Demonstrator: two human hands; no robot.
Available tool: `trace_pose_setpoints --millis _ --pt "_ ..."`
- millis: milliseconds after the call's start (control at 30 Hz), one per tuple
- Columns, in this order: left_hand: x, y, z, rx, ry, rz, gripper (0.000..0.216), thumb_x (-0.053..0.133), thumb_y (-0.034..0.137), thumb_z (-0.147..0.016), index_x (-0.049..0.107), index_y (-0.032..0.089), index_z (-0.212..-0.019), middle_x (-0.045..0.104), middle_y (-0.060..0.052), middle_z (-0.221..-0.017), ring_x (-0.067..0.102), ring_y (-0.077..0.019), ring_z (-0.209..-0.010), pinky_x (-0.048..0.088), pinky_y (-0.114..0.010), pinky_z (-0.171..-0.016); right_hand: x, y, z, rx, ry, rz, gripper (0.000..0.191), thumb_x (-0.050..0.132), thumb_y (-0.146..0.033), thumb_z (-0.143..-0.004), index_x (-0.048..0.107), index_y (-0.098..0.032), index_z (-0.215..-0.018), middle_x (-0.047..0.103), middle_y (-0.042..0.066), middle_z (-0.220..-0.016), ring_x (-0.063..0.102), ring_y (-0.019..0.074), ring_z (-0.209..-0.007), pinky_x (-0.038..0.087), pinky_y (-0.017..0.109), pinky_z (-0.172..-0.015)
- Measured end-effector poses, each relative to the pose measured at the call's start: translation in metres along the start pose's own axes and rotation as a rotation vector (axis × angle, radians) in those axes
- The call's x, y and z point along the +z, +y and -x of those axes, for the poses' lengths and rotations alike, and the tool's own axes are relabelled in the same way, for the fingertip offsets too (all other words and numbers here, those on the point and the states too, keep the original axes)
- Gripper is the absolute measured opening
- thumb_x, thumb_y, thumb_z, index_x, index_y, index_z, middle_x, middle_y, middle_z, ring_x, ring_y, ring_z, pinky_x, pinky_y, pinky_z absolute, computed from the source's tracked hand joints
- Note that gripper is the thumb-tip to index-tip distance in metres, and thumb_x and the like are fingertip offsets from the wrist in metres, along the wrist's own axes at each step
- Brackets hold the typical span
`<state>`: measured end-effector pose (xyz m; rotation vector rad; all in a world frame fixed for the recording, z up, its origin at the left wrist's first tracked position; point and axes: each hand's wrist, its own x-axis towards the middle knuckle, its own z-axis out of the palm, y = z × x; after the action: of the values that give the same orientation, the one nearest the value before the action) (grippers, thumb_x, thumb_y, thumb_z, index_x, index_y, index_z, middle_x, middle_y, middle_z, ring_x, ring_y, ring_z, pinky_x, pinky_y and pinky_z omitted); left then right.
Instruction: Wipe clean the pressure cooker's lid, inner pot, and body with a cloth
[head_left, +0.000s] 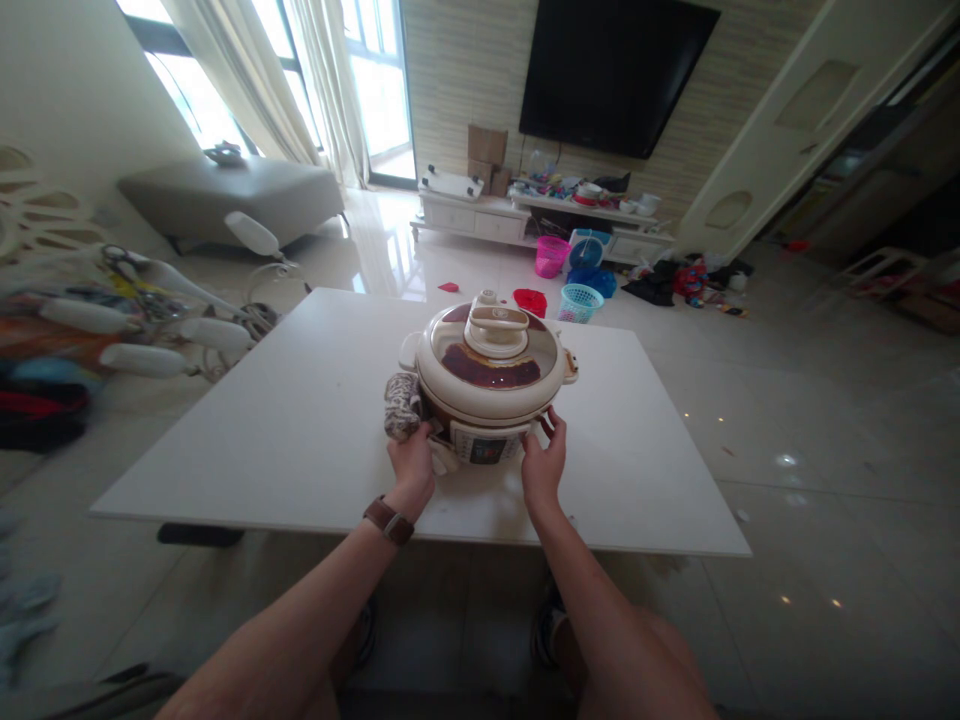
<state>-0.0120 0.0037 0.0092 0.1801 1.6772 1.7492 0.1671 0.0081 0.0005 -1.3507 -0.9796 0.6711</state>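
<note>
A cream and brown electric pressure cooker (pixel 491 375) stands upright on the white table (pixel 315 420), its lid on and its control panel toward me. At its front left, my left hand (pixel 413 462) is closed on a bunched brown-and-white patterned cloth (pixel 403 405), which lies against the cooker's side. My right hand (pixel 544 462) is at the cooker's front right, its curled fingers and thumb gripping the body below the rim. The fingertips of the left hand are partly hidden by the cloth. A pale piece, perhaps cord or plug, shows beside my left hand.
Behind the table stand a pink basket (pixel 552 257), a light-blue basket (pixel 580 303) and a red plastic item (pixel 530 301). A low white cabinet (pixel 487 222) lines the wall. On the left are a chandelier-like lamp (pixel 217 335) and a grey bench (pixel 240 205).
</note>
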Motion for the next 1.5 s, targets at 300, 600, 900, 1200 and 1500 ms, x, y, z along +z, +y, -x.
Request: trace_pose_setpoints --millis 300,600,900,1200,1500 --pt "0.0007 0.0027 0.0019 0.006 -0.001 0.012 0.033 0.074 0.023 -0.058 0.077 0.012 -0.089 0.077 -0.008 -0.089 0.07 -0.0238 -0.083 0.055 -0.038 -0.077 -0.0001 0.001 -0.0006 0.009 -0.002 -0.003 0.059 0.06 -0.024 -0.078 0.06 -0.026 -0.137 0.067 0.01 -0.143 0.063 0.0248 -0.133 0.048 0.05 -0.117" --pt "0.0002 0.0016 0.0013 0.01 -0.011 0.015 0.033 0.074 0.023 -0.059 0.077 0.011 -0.09 0.077 -0.008 -0.089 0.07 -0.0239 -0.082 0.056 -0.039 -0.077 -0.0008 0.0002 -0.0001 0.001 -0.004 0.001 0.058 0.06 -0.024 -0.079 0.059 -0.025 -0.137 0.066 0.011 -0.144 0.063 0.0248 -0.133 0.048 0.049 -0.117" --pt "0.0002 -0.0005 -0.0007 0.006 0.002 0.004 0.033 0.075 0.024 -0.059 0.077 0.012 -0.089 0.077 -0.006 -0.088 0.07 -0.0232 -0.081 0.056 -0.039 -0.078 -0.0004 -0.0001 -0.0004 0.0 0.001 0.003 0.059 0.06 -0.025 -0.078 0.059 -0.024 -0.137 0.067 0.012 -0.143 0.063 0.0263 -0.133 0.046 0.051 -0.118" --pt "-0.0006 -0.0043 -0.0037 0.021 -0.004 0.009 0.034 0.075 0.024 -0.059 0.078 0.012 -0.09 0.077 -0.007 -0.089 0.072 -0.0239 -0.083 0.057 -0.04 -0.082 -0.0005 0.0005 -0.0005 0.008 -0.007 -0.004 0.059 0.06 -0.025 -0.079 0.059 -0.025 -0.138 0.066 0.012 -0.144 0.062 0.026 -0.135 0.048 0.051 -0.116" --pt "0.0002 -0.0002 -0.0001 0.005 0.0 0.011 0.033 0.075 0.023 -0.059 0.078 0.012 -0.09 0.077 -0.006 -0.088 0.071 -0.0233 -0.082 0.057 -0.039 -0.081 -0.0007 0.0031 0.0002 0.009 -0.01 -0.017 0.059 0.061 -0.024 -0.08 0.058 -0.027 -0.139 0.065 0.011 -0.145 0.061 0.0252 -0.136 0.053 0.047 -0.111"
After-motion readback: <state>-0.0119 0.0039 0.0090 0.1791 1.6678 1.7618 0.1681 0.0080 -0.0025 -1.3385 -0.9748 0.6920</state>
